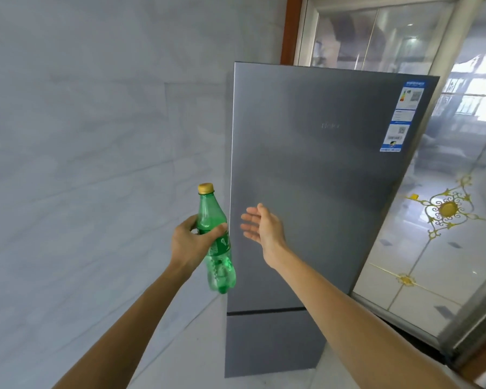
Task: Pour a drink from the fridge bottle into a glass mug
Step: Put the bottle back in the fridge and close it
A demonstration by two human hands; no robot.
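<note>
Beside fridge (306, 178), green bottle (213, 237) upright w/in left hand (190, 242).

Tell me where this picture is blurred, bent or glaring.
Head view: the wide lens tilts the fridge and bows its edges. Head view: the base of the bottle, held by the left hand, is smeared by motion. Head view: the open right hand is slightly soft. Head view: the glass door shows bright reflections.
</note>
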